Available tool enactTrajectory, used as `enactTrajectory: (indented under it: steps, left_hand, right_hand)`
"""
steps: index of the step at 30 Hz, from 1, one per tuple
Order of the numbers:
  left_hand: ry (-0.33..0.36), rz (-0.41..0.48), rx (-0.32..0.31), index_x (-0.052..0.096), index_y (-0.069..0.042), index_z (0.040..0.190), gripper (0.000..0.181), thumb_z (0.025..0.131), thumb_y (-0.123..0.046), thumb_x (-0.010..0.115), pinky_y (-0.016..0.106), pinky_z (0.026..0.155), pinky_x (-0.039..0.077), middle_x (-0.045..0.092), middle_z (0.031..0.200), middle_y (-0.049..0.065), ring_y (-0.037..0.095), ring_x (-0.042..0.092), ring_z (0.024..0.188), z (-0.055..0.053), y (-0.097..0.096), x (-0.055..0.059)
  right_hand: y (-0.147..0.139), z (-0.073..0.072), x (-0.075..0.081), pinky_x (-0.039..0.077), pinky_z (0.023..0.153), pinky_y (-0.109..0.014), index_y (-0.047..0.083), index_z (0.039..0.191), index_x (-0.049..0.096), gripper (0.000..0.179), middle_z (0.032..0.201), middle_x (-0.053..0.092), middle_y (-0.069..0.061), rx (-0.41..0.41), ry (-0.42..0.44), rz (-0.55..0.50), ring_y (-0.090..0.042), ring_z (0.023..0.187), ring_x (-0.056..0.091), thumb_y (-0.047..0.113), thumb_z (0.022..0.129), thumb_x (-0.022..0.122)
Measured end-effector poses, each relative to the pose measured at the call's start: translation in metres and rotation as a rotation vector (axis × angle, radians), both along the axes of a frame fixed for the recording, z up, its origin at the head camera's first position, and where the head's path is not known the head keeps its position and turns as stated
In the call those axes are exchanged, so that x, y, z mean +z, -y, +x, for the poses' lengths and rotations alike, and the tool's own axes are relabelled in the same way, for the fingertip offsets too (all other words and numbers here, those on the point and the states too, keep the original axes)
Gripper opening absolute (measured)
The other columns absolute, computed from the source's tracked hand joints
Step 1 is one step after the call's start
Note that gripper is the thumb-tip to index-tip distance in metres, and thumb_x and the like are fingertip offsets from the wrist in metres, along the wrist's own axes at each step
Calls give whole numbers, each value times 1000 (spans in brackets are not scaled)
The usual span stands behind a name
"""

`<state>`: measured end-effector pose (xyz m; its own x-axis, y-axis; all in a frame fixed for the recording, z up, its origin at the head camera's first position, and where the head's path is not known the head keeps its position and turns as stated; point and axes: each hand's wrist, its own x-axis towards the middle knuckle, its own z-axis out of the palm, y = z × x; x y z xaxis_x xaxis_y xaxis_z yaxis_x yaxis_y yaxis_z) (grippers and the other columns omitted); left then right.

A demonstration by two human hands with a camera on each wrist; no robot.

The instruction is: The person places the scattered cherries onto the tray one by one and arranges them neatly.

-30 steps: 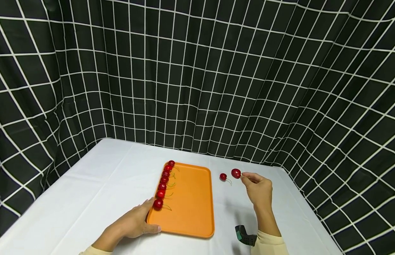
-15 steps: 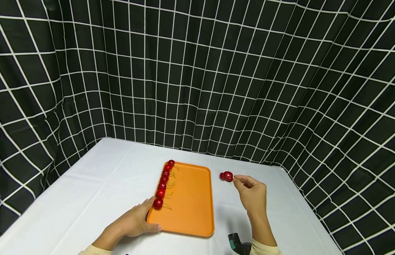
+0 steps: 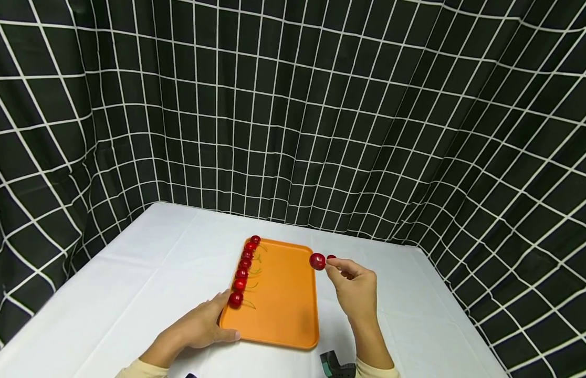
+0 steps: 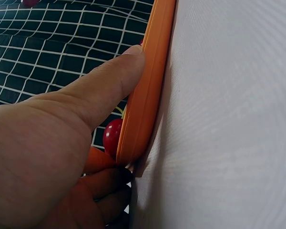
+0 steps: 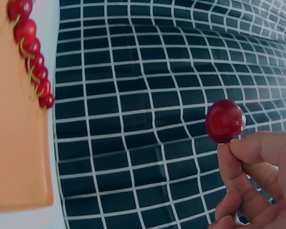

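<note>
Between right thumb and forefinger, my right hand (image 3: pixel 356 286) pinches a red cherry (image 3: pixel 317 261) by its stem end; in the right wrist view the cherry (image 5: pixel 225 121) hangs just beyond the fingertips, most of its stem hidden. It overlaps the right rim of an orange tray (image 3: pixel 283 299) in the head view. My left hand (image 3: pixel 200 323) rests at the tray's near left corner, thumb straight against the near rim (image 4: pixel 150 81), fingers extended along the left side. Several cherries (image 3: pixel 244 263) line the left edge, stems pointing right; the nearest cherry (image 3: pixel 236 300) sits by my left fingers.
Another cherry (image 3: pixel 331 257) lies on the table to the right of the tray, partly hidden behind my right fingers. A white cloth (image 3: pixel 175 262) covers the table. Black curtain (image 3: pixel 293 131) with white grid lines stands behind and at both sides. A dark device (image 3: pixel 337 366) sits at my right wrist.
My right hand has moved left with the pinched cherry, from beyond the loose cherry to the tray's right rim. The left hand stays at the tray corner.
</note>
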<state>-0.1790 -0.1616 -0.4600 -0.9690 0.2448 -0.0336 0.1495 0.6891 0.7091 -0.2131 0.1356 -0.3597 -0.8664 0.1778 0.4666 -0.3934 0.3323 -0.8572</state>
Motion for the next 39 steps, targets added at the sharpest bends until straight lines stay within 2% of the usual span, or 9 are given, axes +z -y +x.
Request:
enactTrajectory:
  steps: [12,18,23,30,34,39]
  left_hand:
    - [1,-6,3,30,2,149,107,70,-49,83,55,112,17,32,150,24,39,27,138,-3,-2,-1]
    - [-1,-8,7,31,3,148,107,70,-48,83,55,112,17,32,149,25,40,27,138,-2,-2,0]
    - [7,-3,23,31,2,149,109,68,-49,84,58,111,18,31,149,26,42,28,137,0,-1,0]
    - [-2,5,28,32,0,149,108,68,-49,84,62,108,20,33,150,23,45,31,134,1,0,0]
    - [0,3,32,33,-2,149,107,68,-49,85,63,107,22,34,149,22,47,32,133,2,1,1]
    - [-14,-10,31,34,1,148,107,68,-49,85,63,106,25,35,148,24,50,33,131,0,2,-1]
  right_hand:
    - [35,12,4,39,53,-20,1,84,77,4,68,61,-3,37,-6,15,-18,69,48,0,81,75]
    - [51,9,-6,37,52,-20,0,82,77,5,71,64,-2,66,26,-18,-18,68,48,-3,79,75]
    - [70,11,-19,40,60,-24,2,81,77,4,72,67,1,89,33,-16,-18,72,49,-1,79,77]
    - [92,13,-46,41,67,-29,13,78,78,12,75,68,8,190,67,68,-22,77,50,1,80,75]
    - [101,14,-59,38,62,-25,11,79,78,11,76,67,6,222,114,119,-19,72,45,0,79,74]
    - [110,14,-72,32,46,-16,11,79,78,12,69,63,6,244,177,168,-10,56,41,-1,78,74]
